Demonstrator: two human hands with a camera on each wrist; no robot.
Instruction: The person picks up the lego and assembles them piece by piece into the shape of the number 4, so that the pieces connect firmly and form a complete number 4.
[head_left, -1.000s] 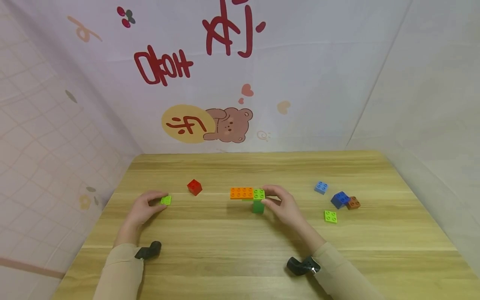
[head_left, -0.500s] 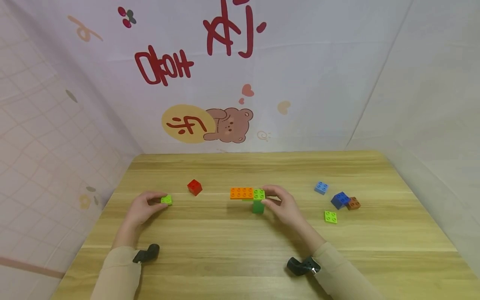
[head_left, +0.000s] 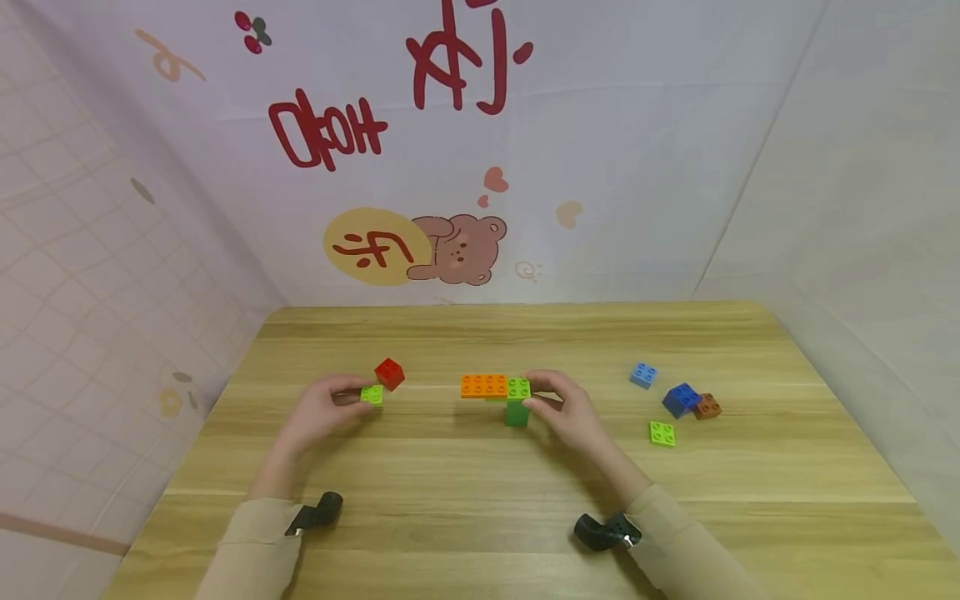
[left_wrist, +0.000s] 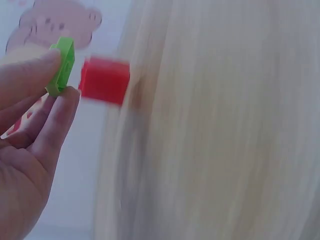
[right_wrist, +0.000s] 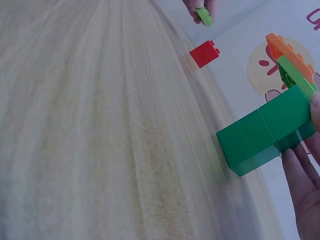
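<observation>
My left hand [head_left: 322,412] pinches a thin lime-green toy brick [left_wrist: 63,66] between thumb and fingertips, raised off the table in the left wrist view. A red brick [head_left: 389,374] sits on the table just beyond that brick. At the middle of the table my right hand [head_left: 568,410] grips an upright stack by its right side. Two dark green bricks [right_wrist: 267,131] form the stack's column. A lime-green plate [right_wrist: 295,74] lies across the top, and a long orange plate [head_left: 483,386] with two rows of studs juts out leftward above it.
To the right on the wooden table [head_left: 465,508] lie a light blue brick [head_left: 642,375], a dark blue brick [head_left: 681,400], a brown brick [head_left: 708,406] and another lime-green brick [head_left: 662,433]. A printed cloth [head_left: 622,150] hangs behind the table's far edge.
My left hand has moved right with the lime-green brick, from the table's left side to close by the red brick. My right hand and the stack have stayed in place.
</observation>
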